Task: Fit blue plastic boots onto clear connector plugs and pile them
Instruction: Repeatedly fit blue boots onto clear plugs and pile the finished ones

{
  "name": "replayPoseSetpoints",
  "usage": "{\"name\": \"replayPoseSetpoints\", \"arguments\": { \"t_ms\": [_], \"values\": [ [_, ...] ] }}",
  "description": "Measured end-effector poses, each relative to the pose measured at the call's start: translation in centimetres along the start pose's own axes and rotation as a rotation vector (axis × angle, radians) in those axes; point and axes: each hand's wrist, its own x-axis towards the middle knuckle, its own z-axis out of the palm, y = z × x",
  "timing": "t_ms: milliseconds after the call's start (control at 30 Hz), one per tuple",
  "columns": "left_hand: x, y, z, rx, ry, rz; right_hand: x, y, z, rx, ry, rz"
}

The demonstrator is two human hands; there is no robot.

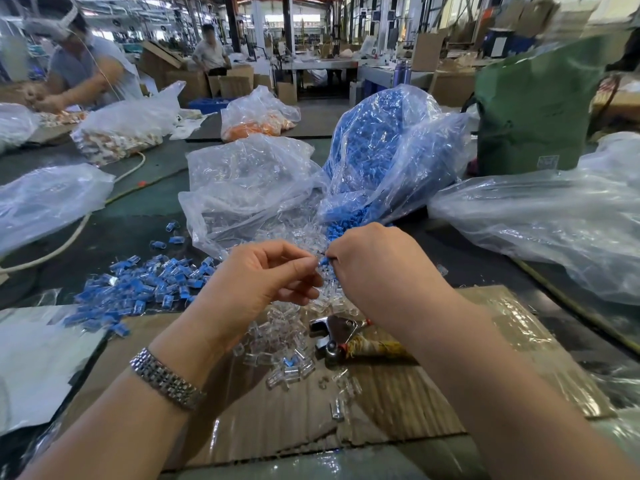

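Factory desk (145, 209), cardboard-covered, bags behind. A blue boot (323, 261) is pinched by right hand (377, 265) fingers; a clear plug (320, 271) is pinched by the left hand (263, 282). Boot should be kept square and pushed fully home.

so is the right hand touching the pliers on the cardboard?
Apart. The head view shows the right hand raised, pinching a blue boot with the left hand; the pliers lie on the cardboard below it, ungripped.

Two hands (263, 275), one blue-boot bag (388, 150), one clear-plug bag (242, 181), one pliers (339, 336), two other people (83, 64)
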Motion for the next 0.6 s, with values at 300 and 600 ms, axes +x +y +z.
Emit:
{"name": "replayPoseSetpoints", "arguments": {
  "t_ms": [300, 600],
  "values": [
    [-0.1, 0.2, 0.3, -0.016, -0.045, -0.051, -0.7, -0.9, -0.9, -0.038, -0.103, 0.009],
    [0.1, 0.2, -0.7, -0.389, -0.076, -0.133, -0.5, 1.4, 0.6, 0.685, 0.084, 0.042]
  ]
}}
